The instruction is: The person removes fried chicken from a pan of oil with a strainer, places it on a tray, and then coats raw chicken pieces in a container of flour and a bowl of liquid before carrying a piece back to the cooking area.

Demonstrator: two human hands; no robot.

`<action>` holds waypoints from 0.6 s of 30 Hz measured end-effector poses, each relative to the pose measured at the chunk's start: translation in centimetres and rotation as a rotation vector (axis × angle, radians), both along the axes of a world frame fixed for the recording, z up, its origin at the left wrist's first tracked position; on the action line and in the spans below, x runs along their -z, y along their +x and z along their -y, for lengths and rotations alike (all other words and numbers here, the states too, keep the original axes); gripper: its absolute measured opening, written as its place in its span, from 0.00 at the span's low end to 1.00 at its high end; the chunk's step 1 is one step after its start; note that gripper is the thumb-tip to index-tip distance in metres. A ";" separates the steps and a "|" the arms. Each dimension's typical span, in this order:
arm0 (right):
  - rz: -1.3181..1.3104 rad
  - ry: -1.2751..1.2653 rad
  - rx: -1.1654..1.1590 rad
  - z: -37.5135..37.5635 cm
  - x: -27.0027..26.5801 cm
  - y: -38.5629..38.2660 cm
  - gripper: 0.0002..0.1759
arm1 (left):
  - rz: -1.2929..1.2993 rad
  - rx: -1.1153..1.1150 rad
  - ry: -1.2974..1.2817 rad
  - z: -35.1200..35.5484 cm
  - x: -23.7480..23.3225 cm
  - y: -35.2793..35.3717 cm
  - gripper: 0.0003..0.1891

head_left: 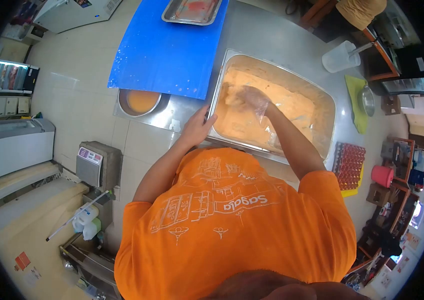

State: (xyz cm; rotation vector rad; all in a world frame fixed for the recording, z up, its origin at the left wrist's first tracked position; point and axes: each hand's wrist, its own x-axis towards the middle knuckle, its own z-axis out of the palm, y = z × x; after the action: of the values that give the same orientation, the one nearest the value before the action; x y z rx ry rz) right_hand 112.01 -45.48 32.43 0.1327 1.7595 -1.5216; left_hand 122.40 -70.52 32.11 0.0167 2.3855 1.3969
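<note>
A deep rectangular metal pan [333, 125] stands on the steel table, holding a layer of orange-coloured powdery coating [292, 97]. My left hand [198, 129] grips the pan's near left edge, thumb by the rim. Inside the pan, my right hand [253, 99] wears a clear plastic glove and presses into the coating at the left side. Its fingers are curled and partly buried around a coated lump [233, 95], whose kind I cannot make out.
Left of the pan is a blue board [164, 55] bearing a metal tray [192, 21] with reddish residue. A bowl of orange liquid [142, 101] sits partly under it. To the right are a white pitcher [341, 57], metal bowl [367, 101] and egg trays [349, 165]. Another person [359, 12] is beyond.
</note>
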 end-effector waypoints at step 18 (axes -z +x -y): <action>-0.860 0.655 -0.465 -1.5 4.5 -5.0 0.17 | -0.053 -0.368 0.001 11.4 3.2 10.1 0.18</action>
State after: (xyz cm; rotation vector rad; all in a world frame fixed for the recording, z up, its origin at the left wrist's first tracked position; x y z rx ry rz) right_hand 106.99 -44.00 27.94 -0.6569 2.6654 -0.6266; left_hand 132.53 -81.90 28.86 -0.4098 2.5221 1.5709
